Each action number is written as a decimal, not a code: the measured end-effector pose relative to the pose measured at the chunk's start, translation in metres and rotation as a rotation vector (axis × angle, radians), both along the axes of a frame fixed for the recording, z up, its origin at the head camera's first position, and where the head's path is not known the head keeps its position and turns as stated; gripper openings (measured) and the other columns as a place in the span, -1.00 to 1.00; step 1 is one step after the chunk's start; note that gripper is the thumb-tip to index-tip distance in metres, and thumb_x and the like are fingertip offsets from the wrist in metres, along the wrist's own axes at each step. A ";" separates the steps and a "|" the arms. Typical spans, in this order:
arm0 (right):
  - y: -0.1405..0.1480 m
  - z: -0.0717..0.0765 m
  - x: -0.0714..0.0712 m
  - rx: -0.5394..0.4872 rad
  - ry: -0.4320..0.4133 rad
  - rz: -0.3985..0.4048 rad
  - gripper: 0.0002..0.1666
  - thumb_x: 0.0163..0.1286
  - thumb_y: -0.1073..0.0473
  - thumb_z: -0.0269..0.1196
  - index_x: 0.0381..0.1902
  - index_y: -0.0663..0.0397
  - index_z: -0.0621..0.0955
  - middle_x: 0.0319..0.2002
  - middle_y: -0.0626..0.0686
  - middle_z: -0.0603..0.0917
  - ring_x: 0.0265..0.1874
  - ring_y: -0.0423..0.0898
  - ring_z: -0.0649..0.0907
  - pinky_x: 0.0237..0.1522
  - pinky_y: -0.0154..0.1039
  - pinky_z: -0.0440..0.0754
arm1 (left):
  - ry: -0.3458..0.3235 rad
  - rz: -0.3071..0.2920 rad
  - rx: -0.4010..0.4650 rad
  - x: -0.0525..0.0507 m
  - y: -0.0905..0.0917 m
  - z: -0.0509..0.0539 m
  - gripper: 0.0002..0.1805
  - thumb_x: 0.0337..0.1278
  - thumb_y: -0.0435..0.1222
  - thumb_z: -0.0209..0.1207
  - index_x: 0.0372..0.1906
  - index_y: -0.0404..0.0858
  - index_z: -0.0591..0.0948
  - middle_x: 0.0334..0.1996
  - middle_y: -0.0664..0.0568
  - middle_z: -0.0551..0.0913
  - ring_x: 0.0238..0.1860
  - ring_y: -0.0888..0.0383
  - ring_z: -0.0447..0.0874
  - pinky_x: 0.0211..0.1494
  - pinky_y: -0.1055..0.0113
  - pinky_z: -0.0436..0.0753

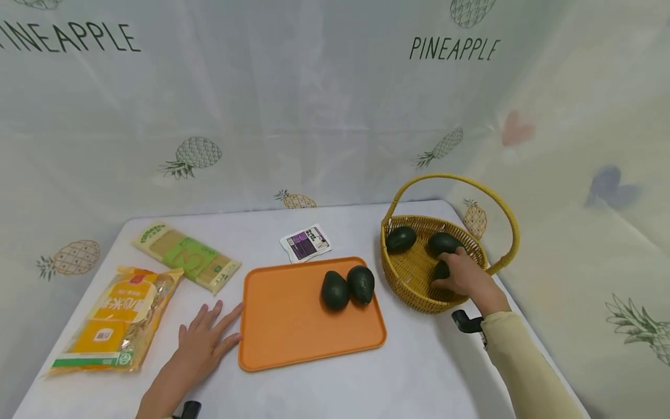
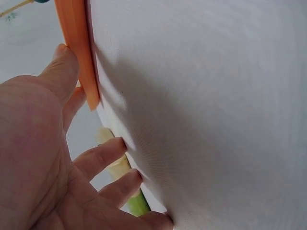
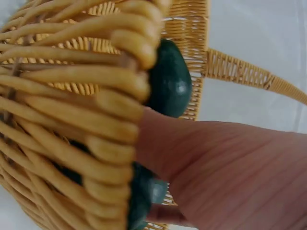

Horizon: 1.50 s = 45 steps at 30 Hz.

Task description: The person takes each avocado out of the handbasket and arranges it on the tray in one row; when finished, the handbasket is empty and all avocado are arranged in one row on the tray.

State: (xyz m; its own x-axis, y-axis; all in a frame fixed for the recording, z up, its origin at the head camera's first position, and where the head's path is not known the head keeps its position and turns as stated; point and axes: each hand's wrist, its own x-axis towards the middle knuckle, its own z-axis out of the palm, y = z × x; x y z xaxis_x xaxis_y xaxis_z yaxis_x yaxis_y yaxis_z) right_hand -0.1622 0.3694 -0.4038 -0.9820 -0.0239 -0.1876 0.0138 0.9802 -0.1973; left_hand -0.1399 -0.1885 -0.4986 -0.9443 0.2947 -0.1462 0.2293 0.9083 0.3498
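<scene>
My right hand (image 1: 466, 276) reaches into a yellow wicker basket (image 1: 400, 285), its thumb and fingers curled round a dark green avocado (image 1: 441, 269). Two more avocados lie in the basket, one at the left (image 1: 401, 239) and one at the back right (image 1: 442, 242). In the right wrist view the basket's rim hides much of the thumb and part of the gripped avocado (image 3: 139, 196). On the orange tray (image 1: 282, 326), two avocados (image 1: 335, 291) sit side by side. With fingers spread, my left hand (image 1: 201, 343) touches the tray's left edge.
A yellow food bag (image 1: 115, 320) and a green-labelled noodle pack (image 1: 186, 256) lie at the left. Behind the tray is a small white and purple packet (image 1: 306, 243). The basket's tall handle (image 1: 460, 179) arches over its opening. A printed curtain stands behind the table.
</scene>
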 end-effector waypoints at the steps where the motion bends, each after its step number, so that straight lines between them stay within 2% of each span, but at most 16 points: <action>1: 0.000 0.000 0.000 -0.012 -0.006 -0.016 -0.09 0.30 0.01 0.57 0.35 0.55 0.49 0.24 0.70 0.43 0.16 0.48 0.64 0.22 0.36 0.67 | -0.001 0.001 0.000 0.000 0.000 0.000 -0.28 0.53 0.22 0.12 0.64 0.10 0.38 0.62 -0.45 0.27 0.60 -0.65 0.06 0.38 -0.81 0.08; 4: -0.001 -0.002 -0.001 -0.024 -0.020 -0.037 -0.04 0.29 -0.02 0.59 0.37 0.53 0.45 0.23 0.73 0.38 0.12 0.48 0.65 0.19 0.38 0.68 | -0.002 0.001 0.000 0.000 0.001 0.000 -0.28 0.52 0.22 0.13 0.64 0.09 0.38 0.62 -0.45 0.27 0.61 -0.64 0.06 0.39 -0.81 0.08; 10: -0.001 -0.010 -0.001 -0.038 0.005 -0.016 -0.01 0.25 -0.07 0.61 0.40 0.42 0.46 0.19 0.62 0.55 0.18 0.52 0.61 0.20 0.40 0.65 | 0.001 -0.002 0.005 0.000 0.001 0.000 -0.29 0.53 0.20 0.13 0.63 0.08 0.38 0.62 -0.46 0.26 0.61 -0.64 0.05 0.39 -0.81 0.07; 14: -0.002 -0.011 0.001 -0.074 0.016 -0.018 -0.02 0.24 -0.07 0.61 0.41 0.36 0.48 0.24 0.62 0.52 0.20 0.52 0.59 0.21 0.43 0.65 | -0.018 0.001 0.004 0.000 0.000 0.001 -0.27 0.54 0.23 0.10 0.65 0.09 0.35 0.63 -0.45 0.23 0.62 -0.63 0.02 0.41 -0.80 0.03; 18: -0.004 -0.008 0.003 -0.098 0.031 -0.022 -0.06 0.25 -0.04 0.61 0.41 0.33 0.49 0.27 0.65 0.46 0.20 0.53 0.59 0.18 0.45 0.65 | -0.033 0.004 0.008 -0.001 0.000 0.001 -0.26 0.53 0.24 0.09 0.65 0.08 0.35 0.64 -0.45 0.21 0.62 -0.63 -0.01 0.42 -0.80 0.00; 27: -0.012 0.001 0.008 -0.102 0.111 0.012 -0.14 0.27 0.01 0.60 0.39 0.26 0.51 0.27 0.63 0.48 0.18 0.53 0.62 0.14 0.42 0.70 | -0.025 0.005 0.019 0.000 0.000 0.001 -0.26 0.52 0.22 0.12 0.64 0.08 0.36 0.63 -0.46 0.22 0.62 -0.63 0.00 0.42 -0.80 -0.01; 40: -0.029 0.017 0.009 -0.144 0.172 0.049 -0.02 0.31 -0.04 0.57 0.52 0.26 0.42 0.41 0.59 0.39 0.28 0.53 0.59 0.21 0.40 0.69 | -0.035 0.009 0.008 0.000 0.001 0.002 -0.26 0.52 0.22 0.13 0.65 0.07 0.35 0.64 -0.46 0.20 0.63 -0.63 -0.01 0.43 -0.79 -0.02; 45: -0.034 0.020 0.010 -0.152 0.179 0.060 -0.04 0.33 -0.01 0.56 0.53 0.26 0.41 0.45 0.57 0.37 0.31 0.52 0.56 0.23 0.40 0.68 | -0.036 0.007 0.012 0.000 0.001 0.002 -0.26 0.52 0.21 0.13 0.65 0.06 0.35 0.64 -0.46 0.19 0.63 -0.63 -0.01 0.42 -0.80 -0.01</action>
State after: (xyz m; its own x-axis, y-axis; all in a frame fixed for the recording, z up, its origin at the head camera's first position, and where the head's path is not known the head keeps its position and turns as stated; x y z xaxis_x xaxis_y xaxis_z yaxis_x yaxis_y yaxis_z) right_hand -0.1519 0.3352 -0.3833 -0.9952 -0.0975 -0.0009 -0.0915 0.9372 -0.3365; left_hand -0.1399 -0.1877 -0.4963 -0.9405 0.2898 -0.1772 0.2096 0.9058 0.3683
